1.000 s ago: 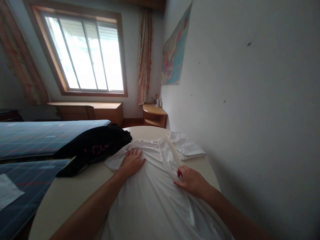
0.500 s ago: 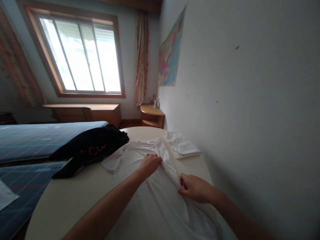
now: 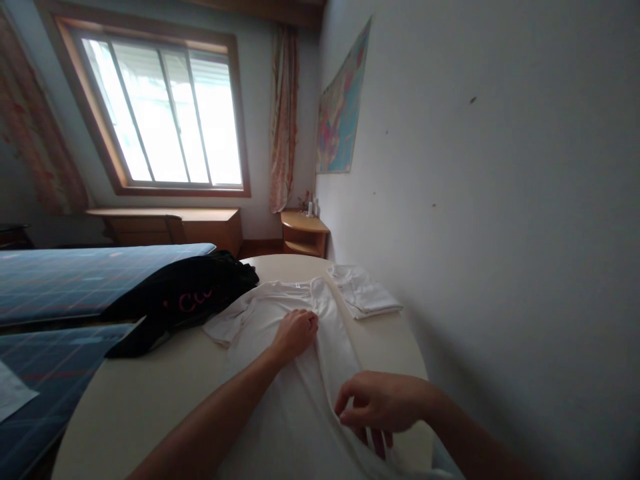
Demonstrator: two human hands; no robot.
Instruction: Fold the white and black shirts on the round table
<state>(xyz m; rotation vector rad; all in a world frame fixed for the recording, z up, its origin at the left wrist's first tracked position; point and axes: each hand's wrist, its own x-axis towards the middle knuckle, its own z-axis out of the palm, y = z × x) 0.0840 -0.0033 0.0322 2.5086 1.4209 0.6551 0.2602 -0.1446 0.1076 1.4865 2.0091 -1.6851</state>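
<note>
A white shirt lies spread on a round, pale table, its neck end toward the window and its lower part running toward the person, out of the bottom of the view. One short sleeve spreads out to the left; along the right side a long strip of the cloth lies folded inward over the body of the shirt.

The left hand rests on the upper part of the shirt, its fingers curled beside the inner edge of that strip; the pictures do not show whether cloth is caught under them. The right hand is lower down, at the right side of the shirt. Its thumb and forefinger bend toward each other at the cloth, and the other fingers hang loosely below; whether the two tips pinch any fabric cannot be told.

A folded stack of white cloth sits on the table just right of the shirt, near the wall. On the left, a black garment with pink lettering lies partly on the table's edge, close to the sleeve. Beyond it are blue plaid mattresses, with a white piece of something on the nearer one.
</note>
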